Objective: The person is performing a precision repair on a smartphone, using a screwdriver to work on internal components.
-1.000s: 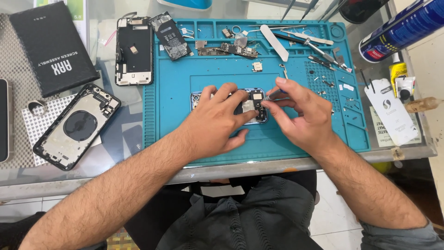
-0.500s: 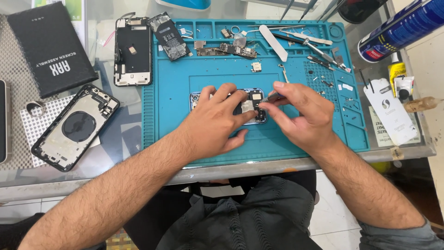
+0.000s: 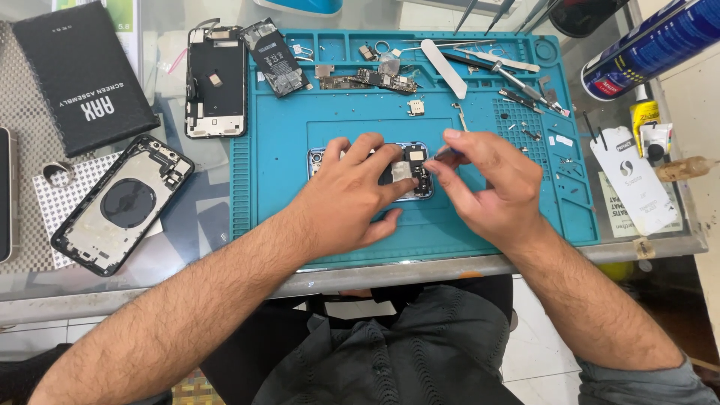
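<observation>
An opened phone body [image 3: 411,171] with a blue rim lies flat in the middle of the teal work mat [image 3: 285,150]. My left hand [image 3: 352,196] rests on top of it, fingers spread and pressing it down, covering most of its left part. My right hand [image 3: 487,187] is at the phone's right end, thumb and forefinger pinched around a thin tool whose tip touches the parts inside; the tool is almost hidden by the fingers.
A black phone screen [image 3: 216,82], a battery [image 3: 274,56] and small boards [image 3: 379,77] lie along the mat's far side, with tweezers and a white pry tool [image 3: 444,67]. An empty phone housing [image 3: 120,204] and black box [image 3: 82,75] sit left. A blue spray can [image 3: 652,45] stands right.
Both hands stay on the phone body; my right hand's fingers have shifted slightly at its right end. The view has drifted a little.
</observation>
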